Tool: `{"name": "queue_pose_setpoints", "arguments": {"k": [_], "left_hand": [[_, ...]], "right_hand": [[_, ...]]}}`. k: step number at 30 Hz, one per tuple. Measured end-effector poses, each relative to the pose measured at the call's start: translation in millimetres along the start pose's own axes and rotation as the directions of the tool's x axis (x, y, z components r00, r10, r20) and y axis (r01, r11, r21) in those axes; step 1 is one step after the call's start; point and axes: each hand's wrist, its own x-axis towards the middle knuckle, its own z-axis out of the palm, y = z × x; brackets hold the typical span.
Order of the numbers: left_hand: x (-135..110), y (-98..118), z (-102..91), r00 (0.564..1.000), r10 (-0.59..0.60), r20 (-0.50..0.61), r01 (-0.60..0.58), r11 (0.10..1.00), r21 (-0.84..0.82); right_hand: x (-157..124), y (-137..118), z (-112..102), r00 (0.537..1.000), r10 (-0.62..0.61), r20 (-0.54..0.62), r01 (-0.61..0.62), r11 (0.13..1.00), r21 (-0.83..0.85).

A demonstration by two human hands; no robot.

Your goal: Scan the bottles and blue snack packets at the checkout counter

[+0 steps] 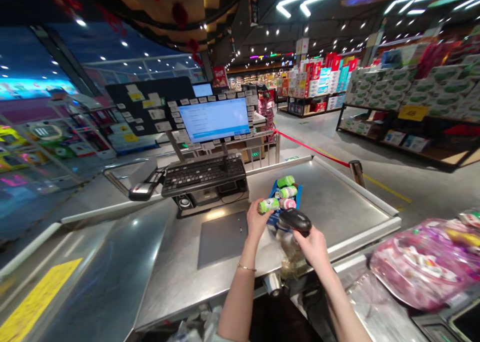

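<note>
My left hand (257, 221) grips a small green-and-white bottle (268, 205) and holds it just above a blue tray (296, 196). Several similar small bottles lie on the tray, among them a pink-and-white one (287, 203). My right hand (313, 247) is closed around a black handheld barcode scanner (295, 220), whose head points toward the left hand. Below the right hand, a clear plastic bag (289, 256) with brownish contents rests on the steel checkout counter (337, 202). The bag's contents are partly hidden.
A monitor (213, 119) and black keyboard (204, 174) stand at the counter's far left, with a grey mat (223, 239) nearer me. A large pink plastic bag (423, 267) lies to the right. A red rope barrier (311, 147) runs behind the counter, before stacked store displays.
</note>
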Motion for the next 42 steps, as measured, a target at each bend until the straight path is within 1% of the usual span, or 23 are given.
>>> {"name": "queue_pose_setpoints", "arguments": {"k": [2,3,7,11,13,19,24,29,33,35,37,40,42], "left_hand": [[-18,-2,-12.1,0.992,-0.07,-0.108,0.069,0.998,-0.015],[-26,-4,-18.8,0.985,-0.087,-0.151,0.087,0.996,-0.002],[-55,-10,-46.1,0.962,-0.042,-0.27,0.076,0.99,0.119],[-67,-13,-66.8,0.93,-0.005,-0.366,0.075,0.981,0.177],[-69,-14,-73.4,0.921,-0.005,-0.39,0.081,0.98,0.179],[-75,-14,-81.3,0.922,-0.025,-0.387,0.09,0.985,0.149],[-77,-18,-82.7,0.915,-0.047,-0.401,0.107,0.986,0.127],[-76,-22,-82.4,0.916,-0.04,-0.399,0.098,0.987,0.126],[-77,-26,-83.0,0.91,-0.064,-0.41,0.122,0.985,0.118],[-77,-33,-86.9,0.892,-0.102,-0.441,0.163,0.981,0.102],[-77,-45,-95.8,0.856,-0.14,-0.499,0.209,0.974,0.085],[-78,-68,-120.2,0.783,-0.154,-0.603,0.273,0.956,0.111],[-79,-86,-141.5,0.755,-0.124,-0.644,0.316,0.929,0.191]], "right_hand": [[-8,-8,4,0.999,-0.038,0.039,0.04,0.999,-0.036],[-12,-12,5,0.996,-0.059,0.064,0.063,0.997,-0.055],[-27,-28,8,0.976,-0.134,0.171,0.156,0.98,-0.125],[-39,-40,12,0.957,-0.155,0.245,0.197,0.967,-0.16],[-43,-45,15,0.949,-0.162,0.27,0.21,0.964,-0.162],[-50,-51,22,0.94,-0.187,0.287,0.238,0.959,-0.156],[-50,-51,24,0.94,-0.187,0.285,0.237,0.959,-0.153],[-48,-51,26,0.942,-0.181,0.281,0.232,0.959,-0.162],[-46,-49,34,0.949,-0.167,0.268,0.214,0.964,-0.157],[-44,-45,42,0.949,-0.171,0.266,0.214,0.967,-0.141],[-42,-40,53,0.944,-0.188,0.272,0.228,0.966,-0.124],[-39,-33,71,0.937,-0.214,0.278,0.242,0.968,-0.07],[-38,-31,81,0.935,-0.226,0.274,0.237,0.971,-0.007]]}}
